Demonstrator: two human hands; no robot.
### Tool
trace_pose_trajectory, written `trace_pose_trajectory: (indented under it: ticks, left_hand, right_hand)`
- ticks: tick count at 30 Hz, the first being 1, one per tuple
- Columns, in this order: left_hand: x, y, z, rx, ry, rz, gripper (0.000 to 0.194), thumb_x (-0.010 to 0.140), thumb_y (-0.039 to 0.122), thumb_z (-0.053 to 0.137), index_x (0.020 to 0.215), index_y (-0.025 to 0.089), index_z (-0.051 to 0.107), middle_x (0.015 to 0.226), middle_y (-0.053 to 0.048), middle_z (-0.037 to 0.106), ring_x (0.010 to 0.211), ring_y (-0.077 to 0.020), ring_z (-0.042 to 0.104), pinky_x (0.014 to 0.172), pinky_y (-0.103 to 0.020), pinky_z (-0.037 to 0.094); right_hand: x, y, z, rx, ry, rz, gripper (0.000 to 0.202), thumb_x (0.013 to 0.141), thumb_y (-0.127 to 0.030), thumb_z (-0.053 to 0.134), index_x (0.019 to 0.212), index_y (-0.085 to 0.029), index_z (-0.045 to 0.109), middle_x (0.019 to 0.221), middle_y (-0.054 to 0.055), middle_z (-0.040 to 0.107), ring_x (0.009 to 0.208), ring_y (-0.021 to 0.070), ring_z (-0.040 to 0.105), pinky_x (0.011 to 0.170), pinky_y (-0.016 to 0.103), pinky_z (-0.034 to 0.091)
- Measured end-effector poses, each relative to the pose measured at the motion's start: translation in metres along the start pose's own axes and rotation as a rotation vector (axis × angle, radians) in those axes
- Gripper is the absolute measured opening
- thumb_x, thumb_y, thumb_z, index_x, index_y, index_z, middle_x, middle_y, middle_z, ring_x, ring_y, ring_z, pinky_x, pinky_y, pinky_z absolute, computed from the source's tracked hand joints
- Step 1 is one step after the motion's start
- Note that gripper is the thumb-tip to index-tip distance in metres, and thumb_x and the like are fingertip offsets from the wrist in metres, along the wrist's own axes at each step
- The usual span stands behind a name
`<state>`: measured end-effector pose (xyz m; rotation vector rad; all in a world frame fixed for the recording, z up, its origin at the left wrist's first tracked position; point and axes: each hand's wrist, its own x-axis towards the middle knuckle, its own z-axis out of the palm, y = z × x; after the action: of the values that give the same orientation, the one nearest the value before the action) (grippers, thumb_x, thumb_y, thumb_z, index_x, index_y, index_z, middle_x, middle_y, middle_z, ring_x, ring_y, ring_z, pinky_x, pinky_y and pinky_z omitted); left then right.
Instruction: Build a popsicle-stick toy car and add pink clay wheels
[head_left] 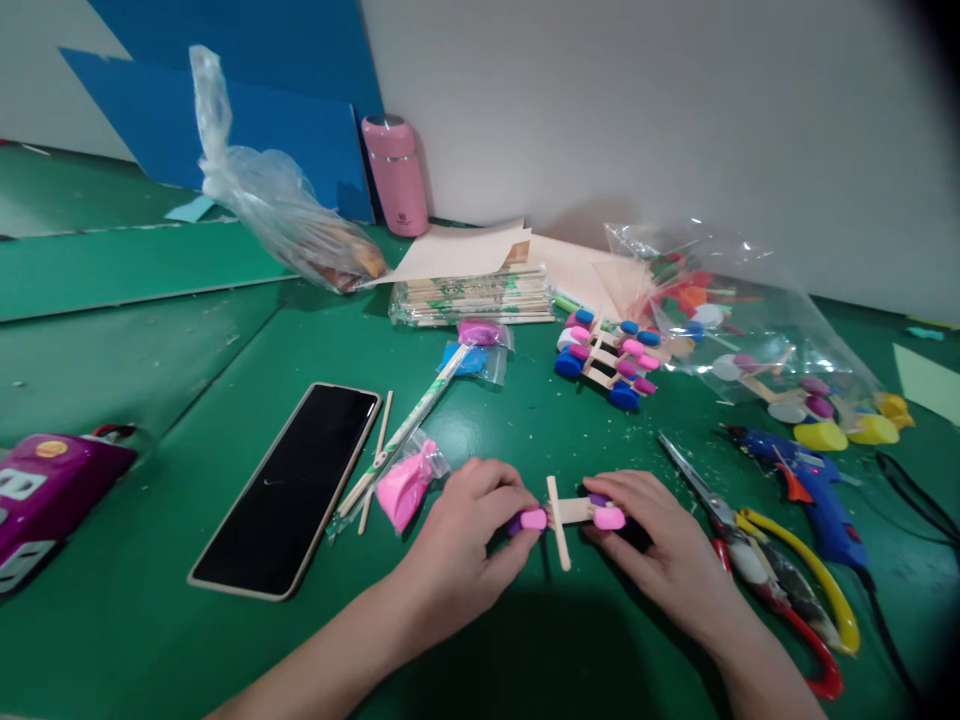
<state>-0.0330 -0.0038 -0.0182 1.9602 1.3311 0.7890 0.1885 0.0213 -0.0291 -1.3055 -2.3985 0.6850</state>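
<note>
Near the counter's (487, 420) front edge, the left hand (480, 520) and right hand (664, 545) each have a nearly closed grip on opposite ends of the small wooden model (574, 511), a stick (559, 522) lying across it, scissors (739, 540) just beyond the right hand

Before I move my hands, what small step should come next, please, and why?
Perhaps steady the flat, pale wooden stick with the right hand and test the thin, round wooden stick with one finger of the left hand: it crosses the flat one slightly slanted, and no finger seems to hold it.
</note>
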Motion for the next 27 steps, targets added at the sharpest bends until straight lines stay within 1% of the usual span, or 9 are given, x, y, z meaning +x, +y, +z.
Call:
trace_pose_trajectory:
  ticks: [6,11,13,17,19,27]
  left_hand:
    - [0.000,-0.001,0.002,-0.017,0.020,-0.017,0.014,0.079,0.018,0.052,0.088,0.019,0.062,0.087,-0.006,0.057,0.082,-0.0177,0.053,0.073,-0.032,0.045]
    - [-0.006,-0.002,0.002,-0.013,0.094,0.006,0.026,0.073,0.015,0.058,0.099,0.019,0.058,0.093,-0.006,0.057,0.087,-0.0190,0.054,0.076,-0.034,0.047]
    - [-0.007,-0.002,0.002,-0.003,0.136,0.042,0.024,0.074,0.014,0.057,0.097,0.018,0.058,0.092,-0.007,0.058,0.086,-0.0184,0.054,0.075,-0.033,0.047]
    - [-0.007,-0.003,0.004,0.051,0.230,0.131,0.013,0.075,0.013,0.057,0.086,0.017,0.063,0.084,-0.007,0.060,0.078,-0.0177,0.055,0.068,-0.032,0.047]
    - [-0.008,-0.004,0.005,0.082,0.265,0.157,0.011,0.076,0.012,0.056,0.082,0.016,0.064,0.081,-0.007,0.061,0.076,-0.0179,0.055,0.066,-0.033,0.046]
    - [-0.011,-0.008,0.007,0.147,0.327,0.198,0.011,0.076,0.012,0.056,0.079,0.017,0.066,0.080,-0.008,0.061,0.074,-0.0183,0.055,0.063,-0.033,0.046]
  right_hand:
    - [0.001,0.000,0.002,0.003,0.011,-0.005,0.031,0.082,-0.025,0.052,0.113,-0.024,0.052,0.108,0.006,0.059,0.103,0.0217,0.050,0.086,0.039,0.043]
    - [0.000,0.000,0.000,-0.002,0.012,-0.006,0.031,0.082,-0.026,0.051,0.113,-0.023,0.052,0.107,0.007,0.060,0.103,0.0225,0.051,0.085,0.039,0.044]
    - [0.000,-0.001,0.000,-0.001,0.017,-0.003,0.032,0.082,-0.026,0.051,0.113,-0.023,0.052,0.108,0.007,0.060,0.103,0.0232,0.051,0.085,0.040,0.044]
    - [-0.001,-0.001,0.001,0.003,0.019,-0.007,0.032,0.082,-0.026,0.051,0.114,-0.024,0.051,0.108,0.008,0.059,0.103,0.0235,0.051,0.084,0.040,0.044]
    - [-0.001,-0.001,0.001,0.003,0.009,-0.004,0.032,0.082,-0.026,0.051,0.115,-0.023,0.050,0.108,0.007,0.059,0.104,0.0230,0.051,0.084,0.040,0.044]
    - [-0.001,0.001,0.002,0.000,0.011,-0.004,0.033,0.082,-0.026,0.051,0.115,-0.023,0.050,0.109,0.007,0.059,0.104,0.0231,0.050,0.085,0.040,0.044]
